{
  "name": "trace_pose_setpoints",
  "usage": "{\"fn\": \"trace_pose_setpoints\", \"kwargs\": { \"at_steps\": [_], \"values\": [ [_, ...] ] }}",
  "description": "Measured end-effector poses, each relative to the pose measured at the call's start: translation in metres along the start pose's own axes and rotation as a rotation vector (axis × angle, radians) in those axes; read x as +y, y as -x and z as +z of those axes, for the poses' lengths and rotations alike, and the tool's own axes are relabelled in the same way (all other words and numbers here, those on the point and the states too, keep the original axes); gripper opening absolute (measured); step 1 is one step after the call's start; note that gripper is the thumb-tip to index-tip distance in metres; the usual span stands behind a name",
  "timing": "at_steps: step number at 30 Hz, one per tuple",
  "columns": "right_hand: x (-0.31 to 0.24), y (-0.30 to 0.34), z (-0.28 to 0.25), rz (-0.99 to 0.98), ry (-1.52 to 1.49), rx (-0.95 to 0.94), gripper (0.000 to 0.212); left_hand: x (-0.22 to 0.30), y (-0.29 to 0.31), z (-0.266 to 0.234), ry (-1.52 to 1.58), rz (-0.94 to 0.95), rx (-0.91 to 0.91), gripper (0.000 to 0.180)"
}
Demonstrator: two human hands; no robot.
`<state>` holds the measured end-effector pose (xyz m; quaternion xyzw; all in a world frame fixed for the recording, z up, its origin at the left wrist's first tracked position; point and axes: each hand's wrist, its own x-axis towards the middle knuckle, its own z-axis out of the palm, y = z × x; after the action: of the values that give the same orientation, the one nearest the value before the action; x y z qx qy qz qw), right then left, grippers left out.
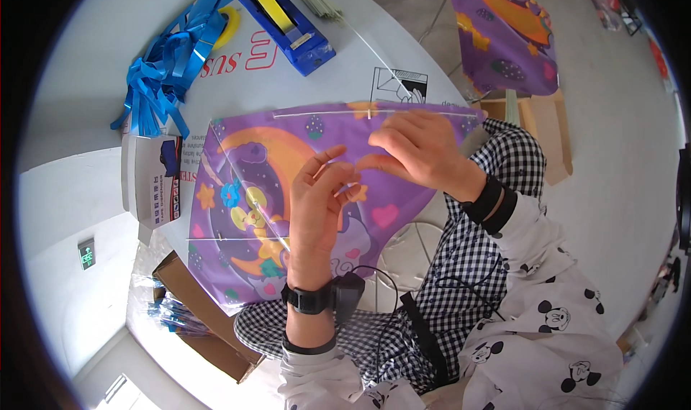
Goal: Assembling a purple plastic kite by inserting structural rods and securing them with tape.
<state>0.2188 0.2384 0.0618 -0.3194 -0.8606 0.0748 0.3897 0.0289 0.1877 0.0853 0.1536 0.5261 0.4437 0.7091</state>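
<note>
A purple kite [403,203] printed with an orange moon, stars and a cartoon animal lies spread across the table edge and my lap. Thin white rods [309,114] run along its upper edge and over its face. My left hand [315,205] is above the middle of the kite, palm turned inward, its fingers loosely bent and apart. Close beside it, my right hand [421,151] has its thumb and fingers drawn together below the upper rod. Whatever is in that pinch is too small or hidden to make out.
A blue tape dispenser [306,50] stands on the white table [335,83], near blue ribbon strips [162,75], a yellow tape roll [228,27] and a bundle of thin sticks [317,0]. Another purple kite [504,47] hangs at far right. Cardboard boxes [201,313] are at lower left.
</note>
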Motion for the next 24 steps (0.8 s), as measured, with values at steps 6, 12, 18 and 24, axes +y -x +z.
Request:
{"fn": "trace_pose_setpoints", "kwargs": {
  "at_steps": [6, 12, 18, 24],
  "values": [
    [0.022, 0.001, -0.007, 0.334, -0.247, 0.005, 0.041, -0.013, -0.007, 0.005, -0.005, 0.164, 0.131, 0.039],
    [0.057, 0.006, -0.010, 0.820, -0.489, 0.237, 0.024, -0.020, -0.043, 0.006, 0.042, 0.250, 0.360, 0.031],
    [0.059, 0.012, 0.016, 0.980, -0.666, 0.118, 0.022, -0.033, -0.096, 0.012, 0.073, 0.201, 0.474, 0.022],
    [0.061, 0.013, 0.013, 0.952, -0.623, 0.098, 0.020, -0.039, -0.108, 0.027, -0.061, 0.169, 0.703, 0.025]
  ]
}}
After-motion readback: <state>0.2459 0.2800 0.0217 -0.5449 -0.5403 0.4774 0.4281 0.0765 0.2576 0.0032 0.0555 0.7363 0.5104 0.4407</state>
